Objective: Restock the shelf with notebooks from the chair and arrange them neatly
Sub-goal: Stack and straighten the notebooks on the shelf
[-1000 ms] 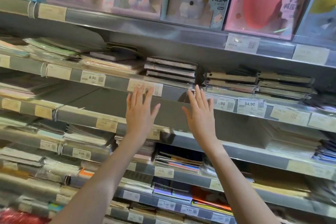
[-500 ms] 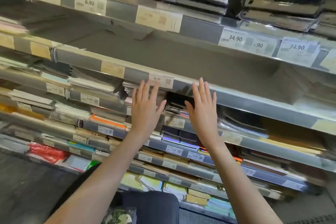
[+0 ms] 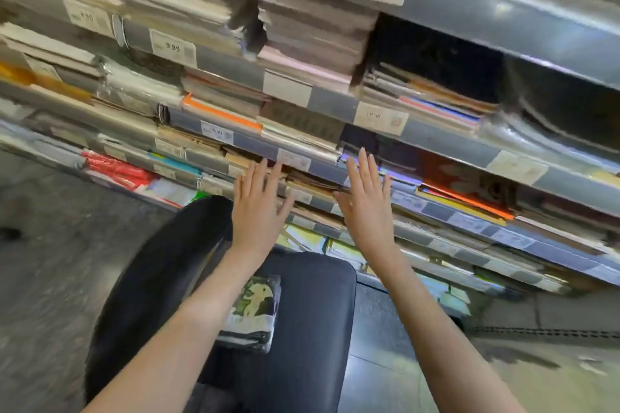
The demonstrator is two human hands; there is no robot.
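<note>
Nearest the camera, two bare forearms are reaching forward over a black padded chair, whose seat is filling the lower middle of the view with its curved back sweeping off to the left. A small stack of notebooks, wrapped in clear film with a green and cream picture on top, is lying on the seat near its front-left part, partly hidden under the left forearm. Bare seat is showing to the right of the stack, up to the rounded right edge.

Grey floor is lying open on the left of the chair, and a paler strip of floor is running along its right side.

Farther out, the left hand is hanging in the air with fingers straight and slightly fanned, holding nothing. The right hand is doing the same beside it, thumb out, with a clear gap between the two. Both are hovering in front of the lower tiers; whether the fingertips are touching anything cannot be told through the blur.

Beyond the hands, the shelf is rising in stepped tiers, each front rail carrying price tags. Stacks are crowding most tiers, among them an orange-edged book. A dark open bay is gaping in the upper right.
</note>
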